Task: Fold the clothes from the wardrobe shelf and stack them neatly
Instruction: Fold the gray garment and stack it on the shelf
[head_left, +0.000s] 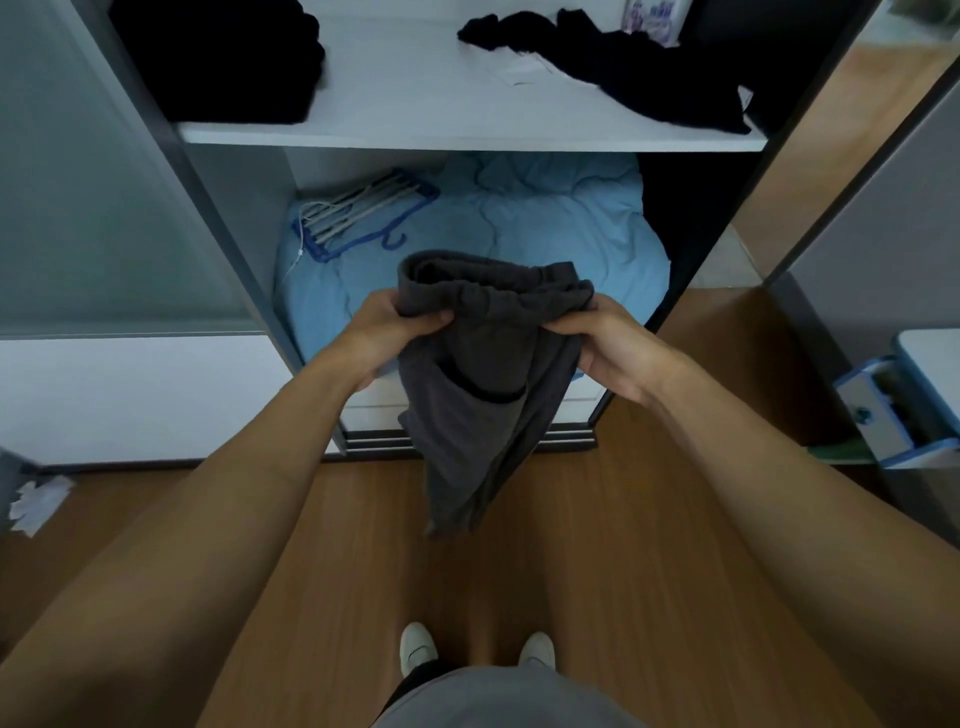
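**Grey shorts in hand, the shelf only part sorted**

The left hand (400, 322) and the right hand (608, 348) each pinch one end of the gathered waistband of a pair of dark grey shorts (483, 374), fingers curled round the cloth; the shorts hang free between them, in front of the open wardrobe and above the wooden floor (649, 519), touching neither. They look doubled lengthwise and no further, so I judge this fold to be barely begun.

On the wardrobe shelf (415, 88) a black pile (223, 57) sits at the left end, compact enough to pass for finished work; at the right end black loose clothes (649, 73) sprawl crumpled with a white label showing, plainly not yet folded. By that reading a part is done, and the grey shorts and the right-hand heap remain, along with the stacking.

Much is uncertain; the black pile is so dark that no separate layers or folds can be made out, and its top is cut off by the frame; how many garments make up the loose heap I cannot tell. The leg hems of the shorts bunch together at the bottom. Below the shelf lie a pale blue duvet (519, 223) and some hangers (358, 213); the compartment beside them is in deep shadow.
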